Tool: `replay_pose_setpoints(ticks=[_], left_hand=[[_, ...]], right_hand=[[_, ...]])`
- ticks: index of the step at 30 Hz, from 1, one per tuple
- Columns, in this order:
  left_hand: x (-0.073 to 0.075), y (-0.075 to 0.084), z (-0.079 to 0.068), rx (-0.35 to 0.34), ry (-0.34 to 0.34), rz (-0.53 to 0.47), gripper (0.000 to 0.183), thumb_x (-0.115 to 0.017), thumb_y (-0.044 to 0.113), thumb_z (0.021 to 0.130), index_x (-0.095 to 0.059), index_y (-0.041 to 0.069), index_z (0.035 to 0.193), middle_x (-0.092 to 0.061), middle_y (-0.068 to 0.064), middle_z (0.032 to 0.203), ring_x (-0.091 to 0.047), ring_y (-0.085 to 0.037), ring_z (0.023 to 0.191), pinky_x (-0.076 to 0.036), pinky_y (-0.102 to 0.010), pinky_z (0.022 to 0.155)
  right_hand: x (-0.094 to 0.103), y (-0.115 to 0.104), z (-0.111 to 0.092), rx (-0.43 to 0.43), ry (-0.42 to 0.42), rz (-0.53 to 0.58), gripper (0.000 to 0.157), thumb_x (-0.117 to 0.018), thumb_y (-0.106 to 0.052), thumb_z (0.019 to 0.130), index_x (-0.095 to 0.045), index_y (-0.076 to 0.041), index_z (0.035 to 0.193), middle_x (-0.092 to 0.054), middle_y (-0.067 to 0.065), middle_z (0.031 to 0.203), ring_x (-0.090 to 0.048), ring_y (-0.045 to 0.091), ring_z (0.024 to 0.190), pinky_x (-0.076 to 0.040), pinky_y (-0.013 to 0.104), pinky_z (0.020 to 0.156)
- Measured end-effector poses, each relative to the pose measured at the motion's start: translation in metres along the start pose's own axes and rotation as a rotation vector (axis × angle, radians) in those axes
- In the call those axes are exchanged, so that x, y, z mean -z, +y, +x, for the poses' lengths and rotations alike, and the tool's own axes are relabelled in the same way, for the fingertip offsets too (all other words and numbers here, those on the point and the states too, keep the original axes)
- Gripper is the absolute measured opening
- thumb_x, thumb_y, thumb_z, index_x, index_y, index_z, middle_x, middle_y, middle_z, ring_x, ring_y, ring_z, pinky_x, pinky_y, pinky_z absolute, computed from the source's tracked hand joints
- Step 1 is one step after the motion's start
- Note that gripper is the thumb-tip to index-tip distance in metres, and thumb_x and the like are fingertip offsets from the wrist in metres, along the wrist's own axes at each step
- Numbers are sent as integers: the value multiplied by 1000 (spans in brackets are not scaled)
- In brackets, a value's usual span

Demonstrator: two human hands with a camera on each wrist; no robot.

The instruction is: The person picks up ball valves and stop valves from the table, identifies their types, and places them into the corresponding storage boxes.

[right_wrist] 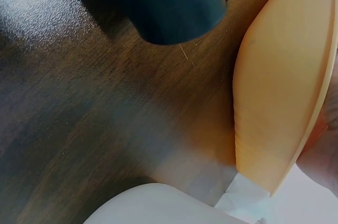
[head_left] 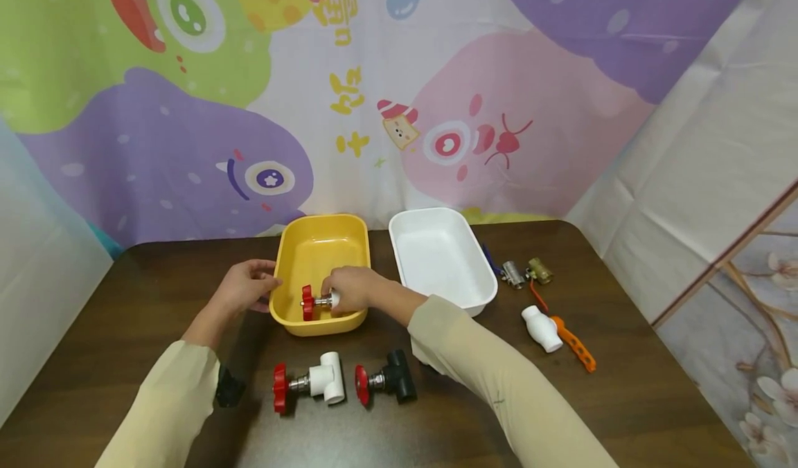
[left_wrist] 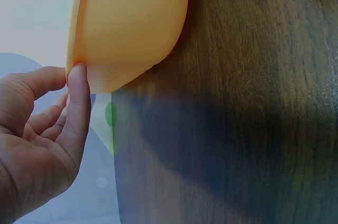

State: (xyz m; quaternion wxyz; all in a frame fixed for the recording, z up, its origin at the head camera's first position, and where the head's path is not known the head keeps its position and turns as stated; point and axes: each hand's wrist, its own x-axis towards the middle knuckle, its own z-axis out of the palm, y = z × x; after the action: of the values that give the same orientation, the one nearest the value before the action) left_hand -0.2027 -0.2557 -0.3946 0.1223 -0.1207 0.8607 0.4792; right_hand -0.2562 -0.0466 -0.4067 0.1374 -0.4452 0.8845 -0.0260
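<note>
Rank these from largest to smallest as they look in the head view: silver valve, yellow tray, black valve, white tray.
1. Yellow tray and white tray: too alike to rank.
2. Black valve.
3. Silver valve.

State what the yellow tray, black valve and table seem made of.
Yellow tray: probably satin plastic; smooth, moulded wall.
Black valve: body likely dull plastic, evenly coloured; stem seemingly metal, shiny silver.
Table: wood or printed laminate, slightly glossy; grain and glare show.
</note>
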Motion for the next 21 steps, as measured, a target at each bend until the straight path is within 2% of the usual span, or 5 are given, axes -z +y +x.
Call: replay_pose_setpoints(ticks=[10, 21], left_hand=[[-1, 2, -1, -16, -14, -9, 52, -57, 14, 92, -36, -4, 137, -50, -26, 119, -63, -28, 88, -59, -37, 68], [-1, 2, -3, -27, -11, -8, 52, -56, 13, 92, -36, -5, 136, -50, -27, 119, -63, -28, 86, -59, -37, 68]], right_hand=[[3, -1, -7, 9, 35, 12, 38, -71, -34, 81, -66, -19, 115, -62, -1, 110, -57, 11, 98, -48, 23, 88], [9, -1, -16, 31, 85, 98, 37, -66, -37, 85, -65, -18, 116, -62, -1, 114, -56, 12, 103, -48, 23, 88]])
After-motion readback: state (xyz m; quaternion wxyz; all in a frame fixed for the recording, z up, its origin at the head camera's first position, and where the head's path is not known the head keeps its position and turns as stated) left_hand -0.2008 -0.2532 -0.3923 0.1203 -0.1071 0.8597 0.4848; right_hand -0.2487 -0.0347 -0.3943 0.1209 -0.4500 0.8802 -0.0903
